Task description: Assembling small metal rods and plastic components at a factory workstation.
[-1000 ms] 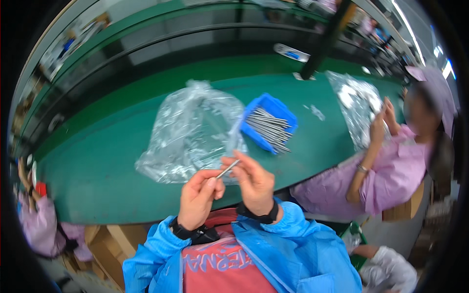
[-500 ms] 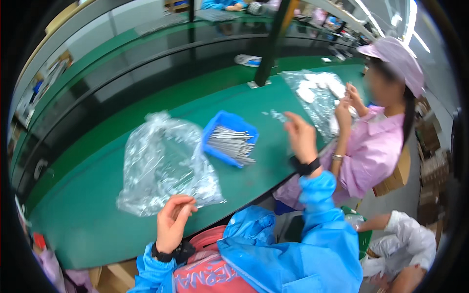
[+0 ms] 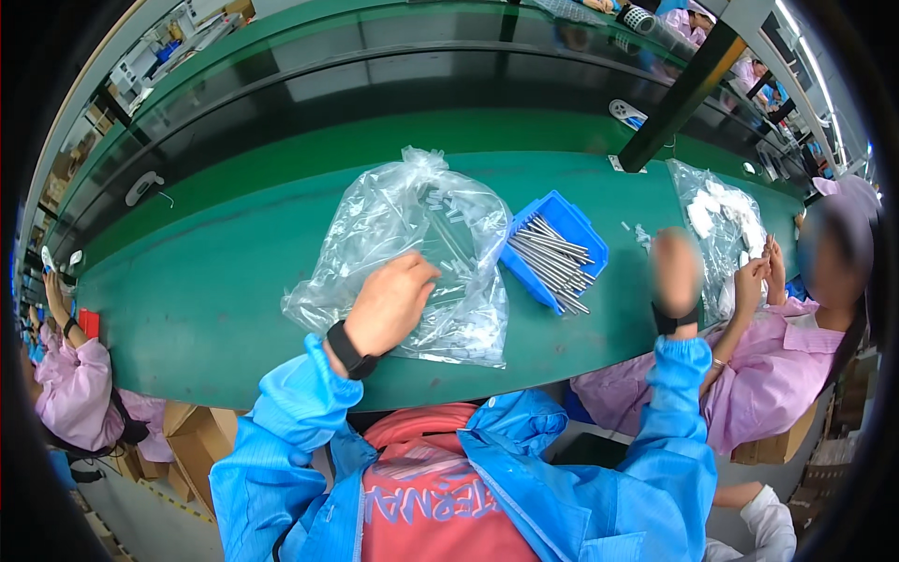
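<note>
A clear plastic bag (image 3: 361, 225) lies spread on the green table, with small clear tubular pieces inside. My left hand (image 3: 389, 302) is over the bag's middle, its fingers curled together; whatever they may hold is hidden. Right of the bag stands a blue bin (image 3: 559, 211) full of thin metal rods (image 3: 552, 258), some jutting past its near edge. Further right, my right hand (image 3: 676, 272) is smeared by motion, so its fingers cannot be made out. Several small clear pieces (image 3: 641, 236) lie on the table just left of it.
A co-worker in pink (image 3: 782, 351) sits close on my right, both hands raised beside a clear bag of white pieces (image 3: 721, 211). A dark post (image 3: 679, 98) rises at the table's far side. Another person in pink (image 3: 75, 384) is at the far left.
My left hand has moved from the bag's near edge to over its middle, and its fingers have curled in. My right hand remains by the small clear pieces. The whole view has swung left.
</note>
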Motion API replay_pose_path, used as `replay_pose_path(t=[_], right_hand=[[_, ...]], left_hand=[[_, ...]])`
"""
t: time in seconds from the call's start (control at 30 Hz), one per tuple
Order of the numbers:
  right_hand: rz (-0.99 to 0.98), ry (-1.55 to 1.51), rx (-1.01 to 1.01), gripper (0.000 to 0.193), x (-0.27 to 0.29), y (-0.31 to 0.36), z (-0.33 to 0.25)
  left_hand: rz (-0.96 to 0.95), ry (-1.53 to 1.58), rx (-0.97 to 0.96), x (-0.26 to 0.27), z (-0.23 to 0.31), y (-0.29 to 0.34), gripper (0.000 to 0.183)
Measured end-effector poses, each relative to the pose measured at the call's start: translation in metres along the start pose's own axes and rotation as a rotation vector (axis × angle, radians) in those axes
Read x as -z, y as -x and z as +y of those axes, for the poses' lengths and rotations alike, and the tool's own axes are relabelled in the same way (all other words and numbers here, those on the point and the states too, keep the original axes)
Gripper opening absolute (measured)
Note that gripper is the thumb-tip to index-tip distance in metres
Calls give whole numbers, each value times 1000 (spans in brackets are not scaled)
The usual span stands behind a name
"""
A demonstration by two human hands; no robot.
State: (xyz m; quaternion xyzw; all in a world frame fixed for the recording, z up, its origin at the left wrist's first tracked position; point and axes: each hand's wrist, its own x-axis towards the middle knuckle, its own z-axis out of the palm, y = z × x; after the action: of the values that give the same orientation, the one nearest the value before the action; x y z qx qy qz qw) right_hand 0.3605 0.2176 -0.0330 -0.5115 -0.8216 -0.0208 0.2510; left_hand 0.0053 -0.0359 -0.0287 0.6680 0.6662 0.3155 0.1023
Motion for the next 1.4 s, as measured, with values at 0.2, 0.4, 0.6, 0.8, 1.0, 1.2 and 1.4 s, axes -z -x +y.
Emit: replay_pose_path(t=[0.2,0.4,0.6,0.8,1.0,1.2,1.4], right_hand=[[-287,-290,175,28,49,65,-104],[-186,-281,181,21,4,94,-114],[43,-591,74,17,-2,113,-109],[221,-732,58,11,-6,115,-111],[273,-774,47,13,-9,111,-111],[256,-624,27,16,-4,112,-118],[450,-641,4,20,12,111,-119]], left_hand=[[-101,-240,-78,-44,-7,-39,18],[-163,-269,-90,-46,-39,-34,25],[-212,-145,-117,-52,-38,-47,18],[-299,-226,-126,-40,-47,-50,16],[-375,-233,-104,-14,21,-43,21],[-367,-193,-170,-10,15,-33,20],[-342,-133,-182,-2,12,-26,19]])
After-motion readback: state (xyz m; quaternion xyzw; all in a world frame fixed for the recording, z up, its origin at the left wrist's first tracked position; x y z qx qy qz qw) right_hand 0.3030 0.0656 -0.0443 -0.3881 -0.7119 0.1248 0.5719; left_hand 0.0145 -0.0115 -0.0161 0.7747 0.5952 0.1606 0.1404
